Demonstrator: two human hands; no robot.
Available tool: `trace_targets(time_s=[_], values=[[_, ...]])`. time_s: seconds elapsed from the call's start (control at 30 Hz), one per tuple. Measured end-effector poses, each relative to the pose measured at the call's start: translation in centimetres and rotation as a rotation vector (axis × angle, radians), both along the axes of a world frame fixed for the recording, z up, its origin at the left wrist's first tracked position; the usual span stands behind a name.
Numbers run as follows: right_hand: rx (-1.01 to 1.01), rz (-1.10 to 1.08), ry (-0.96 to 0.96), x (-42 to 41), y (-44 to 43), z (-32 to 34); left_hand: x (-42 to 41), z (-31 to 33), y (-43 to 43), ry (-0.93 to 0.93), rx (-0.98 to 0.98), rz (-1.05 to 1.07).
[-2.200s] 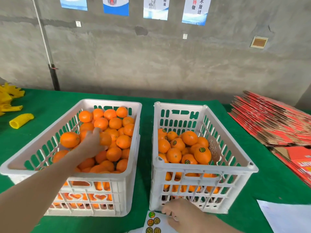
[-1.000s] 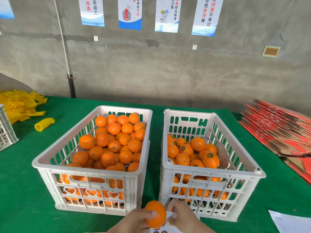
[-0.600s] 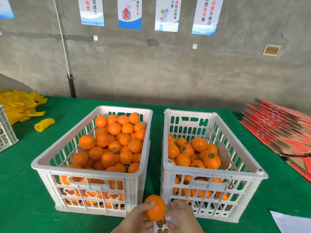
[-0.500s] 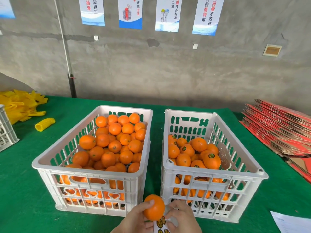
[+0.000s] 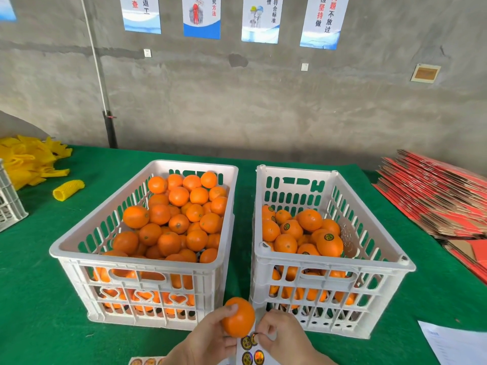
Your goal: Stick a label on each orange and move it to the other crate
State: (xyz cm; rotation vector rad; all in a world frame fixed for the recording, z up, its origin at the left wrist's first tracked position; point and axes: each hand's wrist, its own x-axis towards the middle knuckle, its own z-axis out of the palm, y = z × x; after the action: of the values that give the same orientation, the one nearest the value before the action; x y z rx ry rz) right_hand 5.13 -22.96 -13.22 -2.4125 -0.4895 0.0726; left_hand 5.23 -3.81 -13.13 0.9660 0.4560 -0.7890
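Two white plastic crates sit side by side on a green-covered table (image 5: pixel 39 285) before a bare concrete wall hung with posters (image 5: pixel 201 17). The left crate (image 5: pixel 63 250) is heaped with unlabelled oranges (image 5: pixel 179 222). The right crate (image 5: pixel 395 255) is about half full of labelled fruit (image 5: pixel 329 243) bearing round dark stickers. Yellow foam nets (image 5: pixel 29 159) are piled at the far left, one loose net sleeve (image 5: pixel 68 189) lies beside them, and a third crate (image 5: pixel 8 206) is cut off by the frame edge. Flattened red cartons (image 5: pixel 434 196) are stacked at the right, with a paper sheet (image 5: pixel 453 346) near the front corner.

At the near edge, in front of the gap between the two crates, the left hand (image 5: pixel 208 335) grips a single orange (image 5: pixel 238 317), thumb on top and fingers curled beneath. The fruit covers the upper end of a label sheet (image 5: pixel 249 355) lying below it. The right hand (image 5: pixel 282 335), fingers bent inward, pinches a label (image 5: pixel 254 338) at the sheet's edge, just beside the orange. Both wrists run out of frame.
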Motion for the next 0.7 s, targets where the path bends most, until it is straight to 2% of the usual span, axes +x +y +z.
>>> trace_targets(time_s=[0.2,0.27,0.37,0.47,0.57,0.7], values=[[0.057,-0.032,0.151,-0.1,0.1,1.1,0.0,-0.5,0.4,-0.026,0.086,-0.063],[0.033,-0.056,0.143,0.1,-0.1,1.1,0.0,-0.2,0.1,-0.110,0.170,-0.080],[0.025,-0.088,0.124,0.3,-0.2,1.3,-0.5,0.4,0.1,-0.344,0.314,-0.159],[0.113,-0.135,0.103,0.1,-0.3,1.4,-0.3,1.6,0.2,-0.435,0.371,-0.172],[0.273,-0.194,0.059,-0.2,-0.2,1.6,-0.4,3.3,-0.1,-0.428,0.376,-0.150],[0.416,-0.198,0.047,-0.3,0.1,2.8,-1.0,4.7,-0.2,-0.296,0.221,-0.070]])
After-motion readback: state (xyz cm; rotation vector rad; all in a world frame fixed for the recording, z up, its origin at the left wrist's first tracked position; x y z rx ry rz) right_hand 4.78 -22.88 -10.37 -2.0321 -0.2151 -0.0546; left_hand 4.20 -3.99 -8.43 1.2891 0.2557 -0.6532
